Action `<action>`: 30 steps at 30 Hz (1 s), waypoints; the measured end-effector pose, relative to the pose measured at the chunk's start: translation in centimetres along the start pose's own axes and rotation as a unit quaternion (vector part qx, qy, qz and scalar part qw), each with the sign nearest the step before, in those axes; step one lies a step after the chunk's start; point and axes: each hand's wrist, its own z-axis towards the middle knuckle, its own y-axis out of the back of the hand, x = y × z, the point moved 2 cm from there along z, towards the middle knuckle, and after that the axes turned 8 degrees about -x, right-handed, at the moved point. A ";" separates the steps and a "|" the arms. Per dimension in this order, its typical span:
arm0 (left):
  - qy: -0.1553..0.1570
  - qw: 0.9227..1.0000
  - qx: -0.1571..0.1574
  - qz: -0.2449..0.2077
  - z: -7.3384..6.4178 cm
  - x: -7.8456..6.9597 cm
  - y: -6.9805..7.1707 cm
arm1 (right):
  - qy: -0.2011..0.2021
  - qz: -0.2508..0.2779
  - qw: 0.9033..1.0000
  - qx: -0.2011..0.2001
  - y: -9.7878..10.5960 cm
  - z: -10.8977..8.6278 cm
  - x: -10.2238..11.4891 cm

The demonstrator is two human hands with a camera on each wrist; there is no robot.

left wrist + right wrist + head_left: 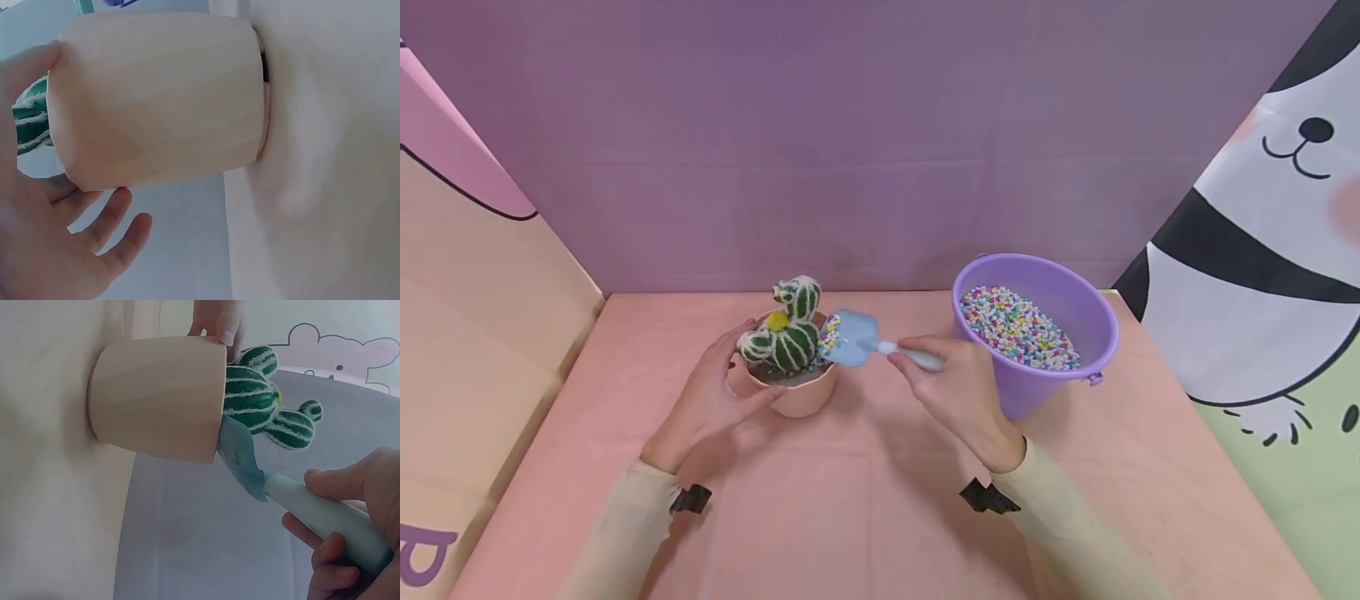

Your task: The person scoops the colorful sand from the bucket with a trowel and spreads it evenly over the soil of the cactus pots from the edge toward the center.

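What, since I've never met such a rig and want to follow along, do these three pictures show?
There is no machine here: just a person's two bare hands. The head picture is filmed from the person's head, looking forward and down. The other two are filmed from the left and right wrists, so the scene looks turned sideways in them. On the pink surface stand a pot with a cactus in it and a purple bucket with colorful beads inside. The left hand holds the pot near its top. The right hand grips a light-blue trowel; some beads lie at its tip, right beside the cactus.
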 end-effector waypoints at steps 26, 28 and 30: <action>0.037 0.992 -0.089 0.078 -0.9 -2.7 -1.3 | 0.061 -0.008 0.998 -0.025 -0.2 -0.1 0.5; 0.027 0.995 -0.075 0.062 -0.6 -2.5 -1.1 | 0.063 -0.007 0.998 -0.026 -0.2 -0.1 0.6; 0.014 0.998 -0.052 0.043 -0.3 -2.3 -0.9 | 0.064 -0.006 0.998 -0.024 -0.2 -0.2 0.7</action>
